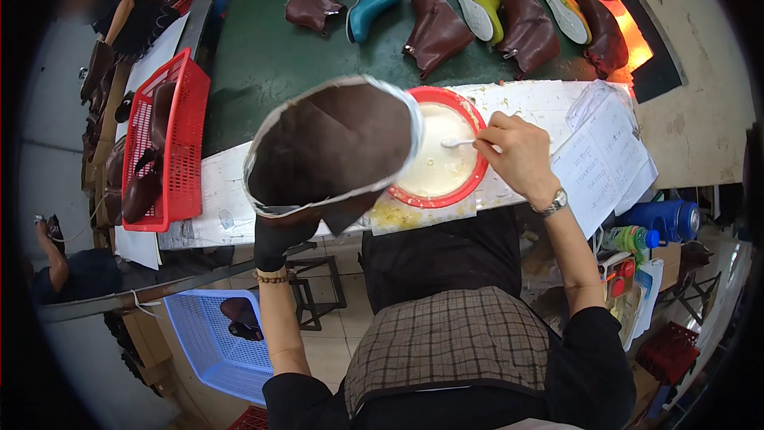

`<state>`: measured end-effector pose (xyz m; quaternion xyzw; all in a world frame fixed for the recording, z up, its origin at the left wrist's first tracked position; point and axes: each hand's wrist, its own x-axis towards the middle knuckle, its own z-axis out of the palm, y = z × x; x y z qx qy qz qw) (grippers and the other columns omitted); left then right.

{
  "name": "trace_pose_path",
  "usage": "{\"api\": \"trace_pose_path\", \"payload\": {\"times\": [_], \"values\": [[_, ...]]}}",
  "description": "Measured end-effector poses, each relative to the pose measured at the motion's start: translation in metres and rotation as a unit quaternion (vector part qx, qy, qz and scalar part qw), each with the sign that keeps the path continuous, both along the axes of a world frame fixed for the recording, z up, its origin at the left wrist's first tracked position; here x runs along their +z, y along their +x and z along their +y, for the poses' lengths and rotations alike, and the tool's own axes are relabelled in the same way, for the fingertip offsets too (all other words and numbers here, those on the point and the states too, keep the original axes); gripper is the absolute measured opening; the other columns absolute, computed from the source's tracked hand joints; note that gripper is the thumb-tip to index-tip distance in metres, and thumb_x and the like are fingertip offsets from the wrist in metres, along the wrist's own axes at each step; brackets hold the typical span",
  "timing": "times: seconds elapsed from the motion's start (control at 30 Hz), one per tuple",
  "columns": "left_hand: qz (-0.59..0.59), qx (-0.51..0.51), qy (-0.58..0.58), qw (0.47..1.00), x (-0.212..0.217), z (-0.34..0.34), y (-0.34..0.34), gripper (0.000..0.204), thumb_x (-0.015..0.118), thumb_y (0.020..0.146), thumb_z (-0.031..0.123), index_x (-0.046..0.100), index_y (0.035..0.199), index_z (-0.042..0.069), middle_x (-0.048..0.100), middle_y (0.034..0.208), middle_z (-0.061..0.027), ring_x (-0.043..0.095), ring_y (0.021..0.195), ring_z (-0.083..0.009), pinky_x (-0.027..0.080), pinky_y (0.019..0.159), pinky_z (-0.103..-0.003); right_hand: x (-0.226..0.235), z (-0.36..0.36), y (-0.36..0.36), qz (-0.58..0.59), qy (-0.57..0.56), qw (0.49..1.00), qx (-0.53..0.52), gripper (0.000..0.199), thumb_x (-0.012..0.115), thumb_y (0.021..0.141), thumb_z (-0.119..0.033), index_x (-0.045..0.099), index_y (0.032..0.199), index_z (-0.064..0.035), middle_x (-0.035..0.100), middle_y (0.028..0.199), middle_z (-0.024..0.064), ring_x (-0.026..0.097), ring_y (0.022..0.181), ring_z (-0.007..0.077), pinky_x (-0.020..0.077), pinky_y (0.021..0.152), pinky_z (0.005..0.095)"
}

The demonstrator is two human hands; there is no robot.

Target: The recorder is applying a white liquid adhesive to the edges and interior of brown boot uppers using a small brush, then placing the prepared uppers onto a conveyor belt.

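Observation:
My left hand point(282, 245), in a black glove, is closed on a brown leather boot upper point(330, 143). The upper's wide opening with a pale rim faces up and hides most of the fingers. In my right hand point(517, 151) is a small white brush point(456, 143), like a toothbrush, pinched by its handle. Its head is over or in the creamy white liquid point(434, 175) of a round dish with a red rim point(482, 167). The boot upper overlaps the dish's left edge in view. Yellowish smears mark the white work surface point(227, 183) around the dish.
Beyond lies a green belt point(255, 56) with several brown uppers point(434, 28), a teal boot form point(374, 4) and yellow-green ones point(479, 8). A red crate point(195, 111) with dark shoe parts is at left, written papers point(601, 163) at right. A blue basket point(199, 350) sits lower left. Other people are at far left.

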<state>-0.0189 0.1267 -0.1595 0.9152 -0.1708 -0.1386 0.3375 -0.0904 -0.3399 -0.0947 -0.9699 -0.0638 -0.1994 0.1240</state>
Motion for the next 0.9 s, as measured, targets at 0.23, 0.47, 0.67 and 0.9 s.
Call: {"api": "trace_pose_path", "payload": {"times": [0.23, 0.47, 0.67, 0.9], "values": [[-0.136, -0.076, 0.006, 0.988, 0.007, -0.034, -0.009, 0.056, 0.080, 0.081, 0.022, 0.059, 0.128, 0.001, 0.071, 0.102, -0.0088, 0.070, 0.098, -0.0258, 0.054, 0.089, -0.038, 0.042, 0.012, 0.005, -0.048, 0.392, 0.912, 0.114, 0.016, 0.082, 0.077, -0.001, 0.077, 0.093, -0.0029, 0.068, 0.084, 0.0045, 0.059, 0.067, 0.0091, 0.0458, 0.057, 0.0237], [-0.296, -0.153, 0.017, 0.943, 0.018, -0.052, -0.009, 0.049, 0.071, 0.088, 0.020, 0.058, 0.131, 0.001, 0.069, 0.114, -0.0117, 0.067, 0.106, -0.0272, 0.052, 0.094, -0.038, 0.036, 0.003, -0.002, -0.048, 0.358, 0.926, 0.114, 0.017, 0.083, 0.077, -0.002, 0.078, 0.093, -0.0041, 0.069, 0.086, 0.0043, 0.063, 0.072, 0.0100, 0.0474, 0.061, 0.0230], [-0.421, -0.221, 0.033, 0.879, 0.029, -0.100, -0.005, 0.043, 0.063, 0.095, 0.018, 0.057, 0.134, 0.001, 0.067, 0.124, -0.0141, 0.064, 0.114, -0.0285, 0.051, 0.099, -0.039, 0.054, 0.017, 0.018, -0.046, 0.384, 0.909, 0.156, 0.014, 0.083, 0.077, -0.002, 0.079, 0.090, -0.0046, 0.069, 0.085, 0.0043, 0.062, 0.071, 0.0099, 0.0467, 0.058, 0.0235], [-0.209, -0.218, -0.105, 0.948, 0.026, -0.120, -0.017, 0.052, 0.067, 0.092, 0.022, 0.054, 0.137, 0.000, 0.062, 0.132, -0.0160, 0.058, 0.123, -0.0301, 0.047, 0.105, -0.040, 0.074, 0.009, 0.031, -0.010, 0.331, 0.911, 0.248, 0.016, 0.083, 0.076, -0.002, 0.078, 0.091, -0.0035, 0.068, 0.083, 0.0044, 0.062, 0.070, 0.0112, 0.0459, 0.058, 0.0251]]}}
